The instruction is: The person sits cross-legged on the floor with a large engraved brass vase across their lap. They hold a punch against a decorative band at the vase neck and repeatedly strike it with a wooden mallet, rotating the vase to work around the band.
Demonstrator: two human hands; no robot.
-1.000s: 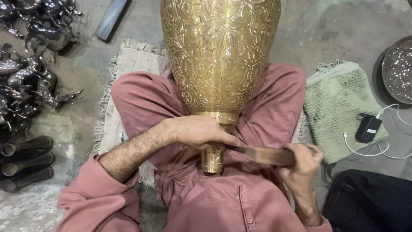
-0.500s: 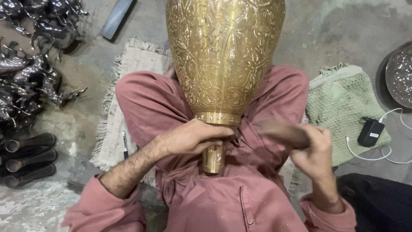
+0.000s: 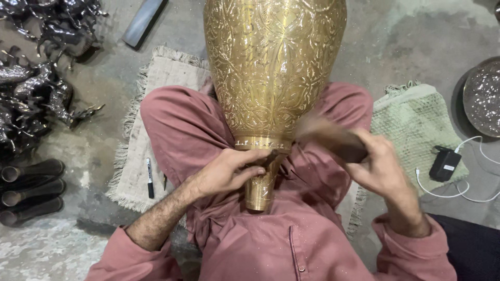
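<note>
I see a large engraved brass vase (image 3: 273, 73) lying across my lap, its wide body pointing away from me and its narrow neck toward my chest, resting between my knees in pink trousers. My left hand (image 3: 229, 171) is curled around the neck just below the banded shoulder, fingers closed against the metal and pinching a small dark tool at the band, though I cannot make out the tool's shape. My right hand (image 3: 383, 171) is closed on a dark wooden-looking mallet (image 3: 330, 138), blurred, its far end near the vase's right flank; I cannot tell whether it touches the brass.

I am sitting on a beige fringed mat (image 3: 151, 119) on the concrete floor; a black pen (image 3: 149, 178) lies on the mat near its left edge. At the floor's left edge a heap of dark metal animal figurines (image 3: 36, 99) stands, with three dark tubes (image 3: 31, 190) below them. On my right a green woven cloth (image 3: 416, 130) carries a black charger (image 3: 444, 164) with white cable. A round metal dish (image 3: 482, 96) sits at the right edge; what it holds only glitters, too unclear to name.
</note>
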